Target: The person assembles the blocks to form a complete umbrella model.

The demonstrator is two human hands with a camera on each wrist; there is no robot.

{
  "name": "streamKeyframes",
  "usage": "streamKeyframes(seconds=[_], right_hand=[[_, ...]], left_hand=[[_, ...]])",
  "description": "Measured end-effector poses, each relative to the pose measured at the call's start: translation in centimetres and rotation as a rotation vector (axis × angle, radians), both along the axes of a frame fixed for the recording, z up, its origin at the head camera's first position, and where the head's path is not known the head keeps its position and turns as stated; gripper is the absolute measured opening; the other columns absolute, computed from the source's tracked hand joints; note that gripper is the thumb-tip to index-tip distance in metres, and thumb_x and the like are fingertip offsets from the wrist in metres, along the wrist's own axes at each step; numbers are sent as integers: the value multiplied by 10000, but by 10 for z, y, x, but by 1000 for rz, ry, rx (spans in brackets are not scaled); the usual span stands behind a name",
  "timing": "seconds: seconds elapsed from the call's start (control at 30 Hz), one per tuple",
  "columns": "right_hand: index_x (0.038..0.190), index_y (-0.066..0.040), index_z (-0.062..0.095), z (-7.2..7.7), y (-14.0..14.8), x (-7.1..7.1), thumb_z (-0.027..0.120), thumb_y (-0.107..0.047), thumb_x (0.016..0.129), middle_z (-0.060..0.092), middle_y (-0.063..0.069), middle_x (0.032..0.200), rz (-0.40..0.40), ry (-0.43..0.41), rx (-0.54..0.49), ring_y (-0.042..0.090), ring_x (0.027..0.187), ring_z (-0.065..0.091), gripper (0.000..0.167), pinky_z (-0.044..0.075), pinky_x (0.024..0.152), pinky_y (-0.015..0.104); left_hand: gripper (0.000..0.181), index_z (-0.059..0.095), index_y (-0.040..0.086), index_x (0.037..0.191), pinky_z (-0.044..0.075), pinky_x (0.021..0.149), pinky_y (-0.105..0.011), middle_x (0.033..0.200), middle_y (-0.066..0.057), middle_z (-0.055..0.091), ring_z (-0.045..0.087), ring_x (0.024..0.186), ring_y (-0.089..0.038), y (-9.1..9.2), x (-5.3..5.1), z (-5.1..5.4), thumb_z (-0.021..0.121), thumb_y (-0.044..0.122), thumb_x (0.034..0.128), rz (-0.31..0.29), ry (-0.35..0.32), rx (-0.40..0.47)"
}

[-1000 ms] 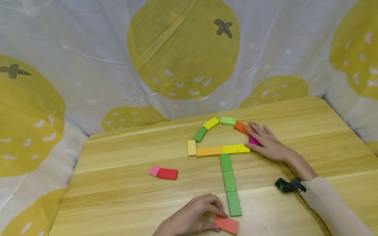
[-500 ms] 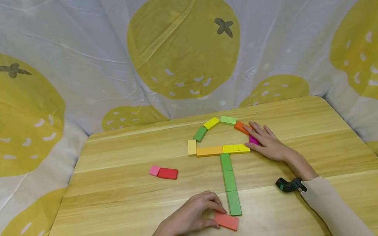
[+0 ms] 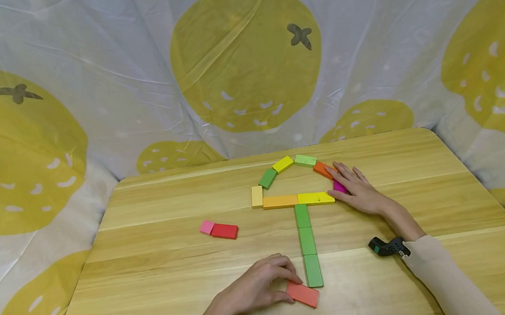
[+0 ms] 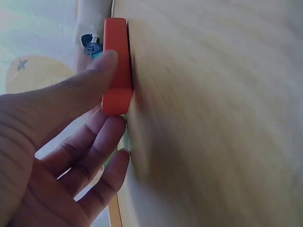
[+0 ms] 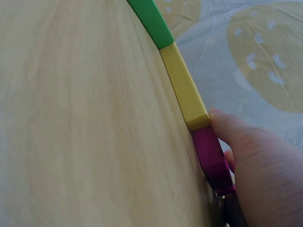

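Note:
In the head view my left hand pinches the left end of a flat coral block between thumb and fingers. That block lies slanted on the table, at the near end of a column of green blocks. Up close in the left wrist view, the thumb presses on the coral block. My right hand rests with extended fingers over an orange-red block and a magenta block, partly hiding both. Its thumb touches the end of a long yellow block.
An arch of a cream block, a green block, a small yellow block and a light green block continues above an orange block. Left on the table lie a pink block and a red block.
My left hand has moved the coral block slightly away from me, up to the near end of the green column. The right hand stays where it was.

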State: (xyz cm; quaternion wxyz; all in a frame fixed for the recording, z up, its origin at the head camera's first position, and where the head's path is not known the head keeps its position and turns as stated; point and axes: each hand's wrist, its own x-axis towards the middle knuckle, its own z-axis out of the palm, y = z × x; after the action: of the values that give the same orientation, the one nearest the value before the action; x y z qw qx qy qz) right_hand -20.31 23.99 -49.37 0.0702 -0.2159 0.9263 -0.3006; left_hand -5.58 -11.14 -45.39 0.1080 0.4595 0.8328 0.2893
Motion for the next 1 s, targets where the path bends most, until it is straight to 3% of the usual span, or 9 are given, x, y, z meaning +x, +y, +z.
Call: streamKeyframes(seconds=[0.2,0.3,0.4,0.53,0.63,0.73,0.83,1.0], right_hand=[[1677,-176,165,0,0,-1,540,-423,1067,49,197,1744,0,-6,-1,425,1616,6,758,-52,1280,622],[1677,-173,166,0,0,-1,539,-424,1067,48,197,1744,2,-6,-3,426,1616,6,758,-51,1279,623],[1677,-169,167,0,0,0,538,-424,1068,51,198,1744,2,-2,-3,425,1616,9,757,-48,1279,624],[1676,-166,170,0,0,0,537,-422,1068,57,204,1742,2,4,-1,428,1615,17,755,-45,1278,628],[1676,-166,171,0,1,-1,538,-422,1068,62,207,1741,2,8,3,432,1614,23,755,-43,1277,631],[1676,-164,171,0,1,-1,542,-419,1067,63,209,1740,1,8,3,436,1612,24,757,-43,1277,632],[1675,-159,175,0,0,0,545,-417,1066,65,212,1739,1,7,1,439,1612,25,758,-43,1276,633],[1674,-158,175,0,0,0,544,-416,1066,66,214,1739,0,9,2,436,1612,26,757,-43,1277,630]], left_hand=[[251,788,134,1096,506,988,-166,1103,58,684,629,1063,-39,-7,-6,6,848,225,870,43,-49,61],[224,781,105,1104,536,987,-222,1119,35,690,645,1072,-77,-16,-14,10,822,173,894,100,-21,106],[227,775,83,1113,552,993,-314,1157,-11,695,653,1106,-151,-29,-26,12,815,116,892,192,58,138],[288,768,44,1132,557,990,-448,1221,-106,692,644,1166,-269,-54,-43,13,832,35,851,365,166,148],[345,767,9,1141,534,982,-527,1248,-161,688,638,1192,-334,-71,-54,11,856,2,808,482,221,117],[381,766,-12,1150,494,974,-559,1266,-180,686,629,1211,-373,-85,-61,8,874,8,785,558,244,60],[384,769,-2,1155,467,944,-513,1262,-168,691,633,1208,-371,-94,-64,5,877,33,788,585,230,4],[320,784,32,1096,428,879,-425,1176,-124,715,669,1125,-329,-101,-66,4,876,31,790,566,218,-35]])
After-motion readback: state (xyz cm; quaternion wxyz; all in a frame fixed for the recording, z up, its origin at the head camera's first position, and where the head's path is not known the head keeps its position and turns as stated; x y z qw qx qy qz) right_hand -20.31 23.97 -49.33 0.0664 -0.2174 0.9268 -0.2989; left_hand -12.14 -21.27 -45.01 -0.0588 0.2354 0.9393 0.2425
